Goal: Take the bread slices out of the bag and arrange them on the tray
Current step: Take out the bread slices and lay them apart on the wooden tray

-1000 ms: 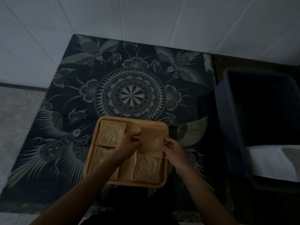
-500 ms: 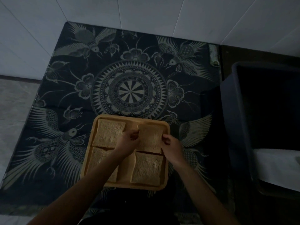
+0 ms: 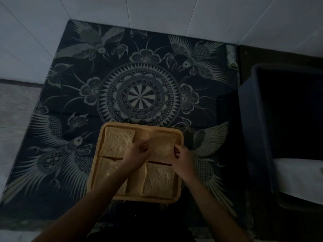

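Observation:
A square wooden tray [image 3: 181,139] lies on a dark patterned cloth, near its front edge. Bread slices lie in it: one at the far left [image 3: 118,144], one at the near right [image 3: 158,180], one at the near left [image 3: 106,169] partly under my forearm. The far-right slice [image 3: 162,145] is pinched at its left edge by my left hand [image 3: 136,155] and at its right edge by my right hand [image 3: 182,157]. It rests low over the tray's far-right corner. No bag is in view.
The dark cloth with bird and mandala patterns [image 3: 138,98] covers a low surface against white tiled walls. A large dark plastic tub [image 3: 248,119] stands to the right, with something white [image 3: 300,177] inside it.
The view has shifted slightly. Both hands stay on the far-right slice, which has settled a little farther into the tray's corner.

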